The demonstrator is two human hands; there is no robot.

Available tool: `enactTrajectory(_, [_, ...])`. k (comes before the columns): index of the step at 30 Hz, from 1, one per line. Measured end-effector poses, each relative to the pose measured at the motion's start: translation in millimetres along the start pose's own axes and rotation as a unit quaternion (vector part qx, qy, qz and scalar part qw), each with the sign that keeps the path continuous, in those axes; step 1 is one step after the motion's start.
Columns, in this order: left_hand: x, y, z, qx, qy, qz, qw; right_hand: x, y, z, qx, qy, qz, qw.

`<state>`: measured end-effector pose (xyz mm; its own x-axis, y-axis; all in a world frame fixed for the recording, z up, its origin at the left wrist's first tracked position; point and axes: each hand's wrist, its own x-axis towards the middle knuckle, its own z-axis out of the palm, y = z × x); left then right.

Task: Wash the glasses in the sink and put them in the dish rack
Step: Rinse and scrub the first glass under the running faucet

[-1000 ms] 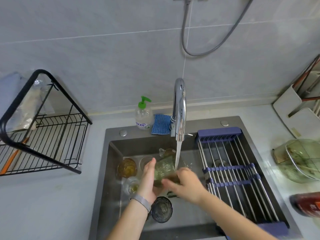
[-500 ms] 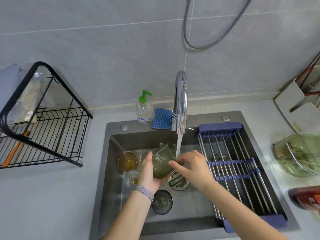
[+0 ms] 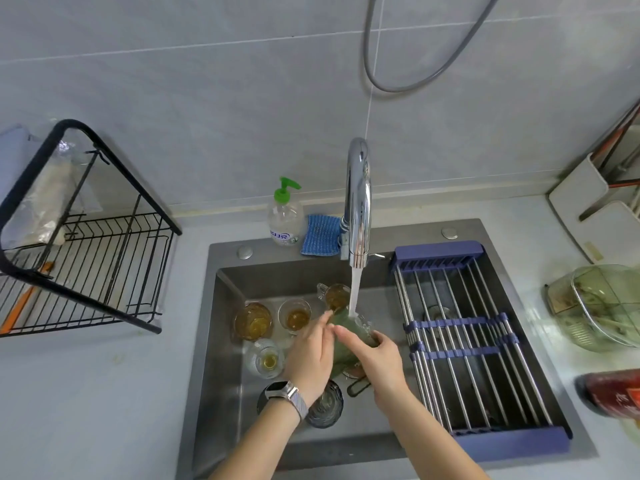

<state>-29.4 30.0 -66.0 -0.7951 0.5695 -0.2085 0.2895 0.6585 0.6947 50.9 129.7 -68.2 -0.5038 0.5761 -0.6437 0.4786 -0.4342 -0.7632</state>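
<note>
Rinsing the first green glass, both your hands grip it; five wait at 9 o'clock, rack unfilled.

Large pale grey wall tiles with thin white grout lines back the scene, evenly lit with no hard shadows. A grey hose loops down across them from above (its ends run out of view). Below runs a light grey countertop, meeting the wall at a pale sealed seam. At the right edge, white boards lean near a dark metal frame with an orange-red bar.
</note>
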Motion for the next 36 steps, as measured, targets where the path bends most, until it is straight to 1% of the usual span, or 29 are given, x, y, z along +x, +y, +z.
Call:
enactTrajectory(1, [1.6,-0.2,-0.9,0.007,-0.021,0.015,1.0,-1.2,2.5,0.5,-0.012,0.014,-0.004,1.0])
enactTrajectory(2, [4.6,-1.1,-0.5,-0.003,-0.054,-0.002,0.999,-3.5,3.4,-0.4,-0.03,0.02,-0.012,0.999])
enactTrajectory(3, [10.4,-5.2,1.5,-0.035,-0.083,-0.035,0.995,-6.1,3.3,-2.8,-0.057,0.017,-0.034,0.998])
enactTrajectory(4, [15.4,-4.6,-0.6,-0.098,-0.129,-0.108,0.981,-9.0,1.6,-5.8,-0.092,0.007,-0.063,0.994])
enactTrajectory(5, [20.7,-5.1,-1.4,-0.18,-0.171,-0.186,0.951,-11.3,-0.8,-9.7,-0.131,-0.011,-0.099,0.986])
enactTrajectory(6, [24.0,-6.9,-1.8,-0.261,-0.205,-0.259,0.907,-12.8,-4.5,-13.5,-0.163,-0.039,-0.132,0.977])
enactTrajectory(7, [26.3,-10.6,-1.6,-0.327,-0.208,-0.295,0.873,-13.1,-8.3,-17.4,-0.185,-0.065,-0.16,0.967])
enactTrajectory(8, [25.2,-8.6,-2.1,-0.363,-0.194,-0.309,0.857,-12.2,-12.4,-20.5,-0.206,-0.082,-0.18,0.958])
enactTrajectory(9, [22.6,-2.8,-2.2,-0.381,-0.181,-0.31,0.852,-9.9,-16.0,-23.5,-0.221,-0.088,-0.191,0.952])
enactTrajectory(10, [18.5,4.8,-3.8,-0.371,-0.176,-0.29,0.864,-7.3,-19.2,-26.3,-0.223,-0.087,-0.191,0.952])
enactTrajectory(11, [14.9,9.2,-2.4,-0.347,-0.171,-0.249,0.888,-3.3,-21.0,-29.6,-0.206,-0.08,-0.18,0.959])
enactTrajectory(13, [8.3,15.8,-1.0,-0.258,-0.158,-0.137,0.943,0.5,-25.4,-35.7,-0.151,-0.071,-0.146,0.975])
enactTrajectory(15, [8.1,17.7,0.6,-0.2,-0.152,-0.086,0.964,2.3,-26.7,-37.6,-0.107,-0.085,-0.12,0.983])
enactTrajectory(17, [10.5,17.0,1.6,-0.122,-0.122,-0.042,0.984,1.7,-24.7,-34.3,-0.062,-0.09,-0.087,0.99])
enactTrajectory(18, [12.2,20.0,0.7,-0.087,-0.112,-0.036,0.989,1.2,-22.8,-32.8,-0.043,-0.084,-0.074,0.993])
enactTrajectory(19, [15.2,23.0,-0.3,-0.066,-0.107,-0.032,0.992,1.7,-20.8,-31.9,-0.041,-0.071,-0.069,0.994])
enactTrajectory(20, [18.5,23.9,-0.5,-0.086,-0.117,-0.048,0.988,1.8,-21.6,-31.7,-0.061,-0.06,-0.078,0.993])
enactTrajectory(21, [20.9,28.1,-2.7,-0.147,-0.145,-0.076,0.975,3.7,-22.0,-33.1,-0.103,-0.059,-0.102,0.988])
enactTrajectory(23, [25.6,28.9,-7.4,-0.279,-0.199,-0.154,0.927,5.4,-26.0,-36.8,-0.186,-0.083,-0.155,0.967])
enactTrajectory(24, [27.8,27.0,-9.9,-0.321,-0.212,-0.179,0.905,4.9,-29.1,-39.5,-0.203,-0.099,-0.167,0.96])
enactTrajectory(26, [31.8,21.9,-12.0,-0.384,-0.203,-0.205,0.877,0.9,-37.0,-42.6,-0.153,-0.151,-0.165,0.963])
enactTrajectory(27, [32.9,20.7,-13.6,-0.413,-0.182,-0.222,0.864,-0.4,-37.5,-43.9,-0.092,-0.163,-0.152,0.971])
enactTrajectory(28, [34.6,18.6,-14.0,-0.447,-0.159,-0.242,0.847,-2.9,-37.6,-44.1,-0.02,-0.153,-0.133,0.979])
enactTrajectory(30, [36.1,15.5,-13.3,-0.522,-0.122,-0.28,0.796,-8.1,-31.9,-38.2,0.088,-0.07,-0.092,0.989])
enactTrajectory(31, [34.5,18.6,-13.7,-0.55,-0.115,-0.286,0.777,-10.0,-26.1,-33.0,0.118,-0.025,-0.064,0.991])
enactTrajectory(32, [32.6,19.9,-11.3,-0.568,-0.101,-0.284,0.766,-13.5,-22.2,-26.6,0.156,-0.002,-0.019,0.988])
enactTrajectory(33, [28.8,23.5,-10.4,-0.576,-0.08,-0.284,0.762,-17.3,-19.9,-20.3,0.206,-0.007,0.038,0.978])
enactTrajectory(34, [24.7,26.6,-8.3,-0.584,-0.068,-0.281,0.759,-20.6,-19.9,-15.1,0.264,-0.037,0.09,0.96])
enactTrajectory(36, [16.3,30.3,-4.1,-0.6,-0.08,-0.258,0.753,-25.4,-24.8,-7.6,0.382,-0.121,0.153,0.903])
